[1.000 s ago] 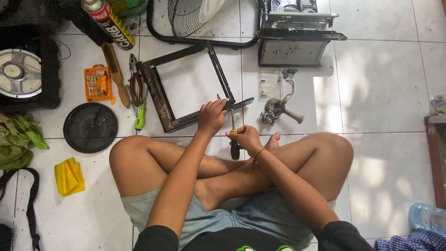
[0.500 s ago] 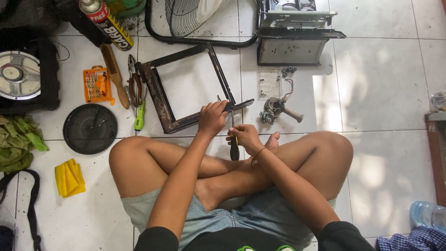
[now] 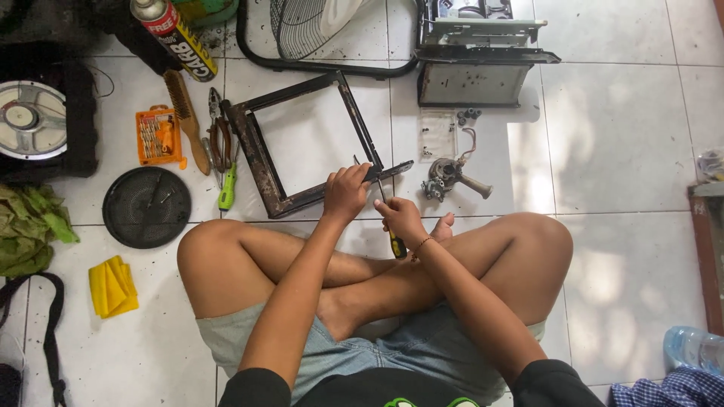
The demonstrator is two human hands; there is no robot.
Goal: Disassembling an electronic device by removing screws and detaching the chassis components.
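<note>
Left hand (image 3: 345,194) grips the rusty square metal frame (image 3: 260,162) at its near corner. Right hand (image 3: 400,217), beside that corner, is clenched around a screwdriver (image 3: 395,243).

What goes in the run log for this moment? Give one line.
left hand: grips metal frame corner | right hand: holds screwdriver at frame | posture: seated cross-legged on tiled floor

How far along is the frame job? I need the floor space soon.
Done: metal housing opened, small motor out on the tiles. In hand: left hand steadies the rusty frame while right hand works a screwdriver at its corner. Left: parts lie loose, nothing reassembled.
</note>
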